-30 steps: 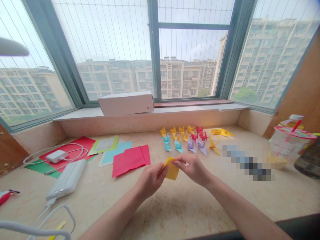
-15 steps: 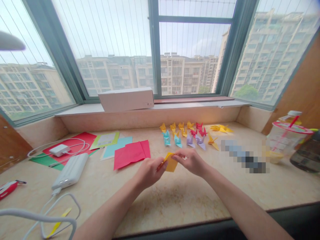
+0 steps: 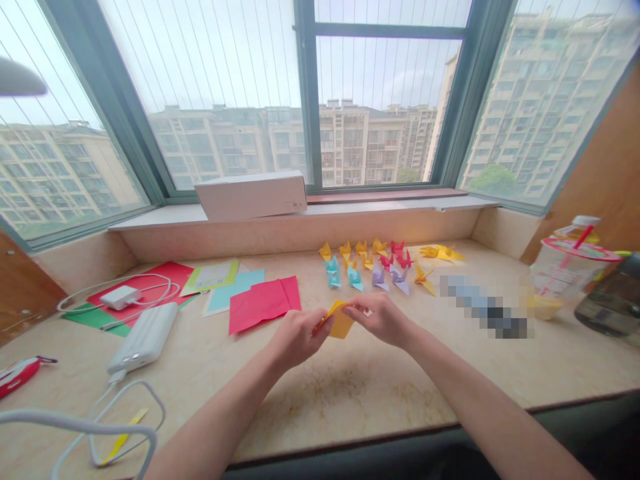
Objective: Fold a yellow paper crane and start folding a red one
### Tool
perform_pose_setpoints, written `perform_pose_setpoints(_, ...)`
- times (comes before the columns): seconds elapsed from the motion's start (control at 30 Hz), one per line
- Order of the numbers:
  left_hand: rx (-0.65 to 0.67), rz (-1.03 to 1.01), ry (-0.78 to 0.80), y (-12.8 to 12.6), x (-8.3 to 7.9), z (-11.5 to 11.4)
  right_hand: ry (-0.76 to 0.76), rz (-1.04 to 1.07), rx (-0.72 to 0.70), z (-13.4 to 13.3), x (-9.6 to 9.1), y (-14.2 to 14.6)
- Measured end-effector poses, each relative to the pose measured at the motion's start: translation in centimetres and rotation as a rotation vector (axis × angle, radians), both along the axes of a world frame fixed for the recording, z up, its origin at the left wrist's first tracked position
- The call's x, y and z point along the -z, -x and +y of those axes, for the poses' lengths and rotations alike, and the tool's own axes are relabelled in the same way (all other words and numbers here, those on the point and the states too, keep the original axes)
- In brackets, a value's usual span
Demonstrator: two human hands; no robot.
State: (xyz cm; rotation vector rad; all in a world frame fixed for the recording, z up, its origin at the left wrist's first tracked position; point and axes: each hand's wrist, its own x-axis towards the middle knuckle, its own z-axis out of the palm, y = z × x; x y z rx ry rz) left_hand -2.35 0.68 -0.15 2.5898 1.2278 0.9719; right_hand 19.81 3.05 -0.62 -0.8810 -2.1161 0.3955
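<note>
A folded piece of yellow origami paper (image 3: 342, 325) is held up above the counter between both hands. My left hand (image 3: 300, 335) is closed, pinching its left side between thumb and fingers. At the upper right edge, my right hand (image 3: 379, 318) is closed on it too, thumb and fingertips together. Behind the hands stand several folded paper cranes: yellow (image 3: 325, 251), light blue (image 3: 355, 278), lilac (image 3: 399, 279) and red (image 3: 406, 259). Sheets of red paper (image 3: 257, 308) lie left of my left hand.
Light blue paper (image 3: 233, 297), a power bank (image 3: 144, 340), a charger (image 3: 121, 297) and white cables are at left. A plastic cup (image 3: 563, 280) with a red straw and a dark container (image 3: 613, 303) stand at right. A white box (image 3: 253, 197) rests on the sill.
The yellow paper has tilted slightly, its lower edge now more slanted. Both hands keep hold of it, and the view has shifted a little.
</note>
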Motion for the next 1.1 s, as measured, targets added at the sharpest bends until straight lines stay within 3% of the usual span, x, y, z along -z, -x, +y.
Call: perform_pose_setpoints(1.1, 0.001, 0.115, -0.124, 0.25, 0.00, 0.04, -0.021, -0.108, -0.001, -0.20, -0.13, -0.22)
